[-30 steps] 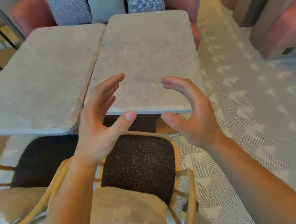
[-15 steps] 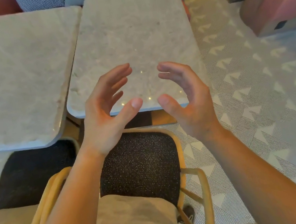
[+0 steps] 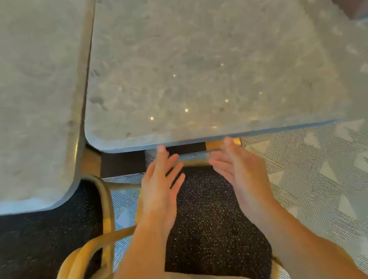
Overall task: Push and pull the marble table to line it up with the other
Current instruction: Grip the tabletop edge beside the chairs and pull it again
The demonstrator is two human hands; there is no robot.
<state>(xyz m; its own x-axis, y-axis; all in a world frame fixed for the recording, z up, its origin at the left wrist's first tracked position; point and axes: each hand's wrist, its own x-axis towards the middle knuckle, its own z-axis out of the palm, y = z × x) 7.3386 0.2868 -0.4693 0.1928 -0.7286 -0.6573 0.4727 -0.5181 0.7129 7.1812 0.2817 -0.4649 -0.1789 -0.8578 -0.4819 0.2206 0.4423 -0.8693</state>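
Now both hands have dropped from above the top to the near edge of the marble table. The left hand and right hand each have an open grip holding nothing, fingertips at the rim. That edge sits farther back than the other table, so a pull toward the person looks due.

Both forearms stretched forward, left hand and right hand side by side, fingers straight

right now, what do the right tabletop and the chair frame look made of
Right tabletop: apparently polished grey marble or similar stone, going by mottled veining and small light glints. Chair frame: probably rattan or bent light wood, given its tan, curved rods.
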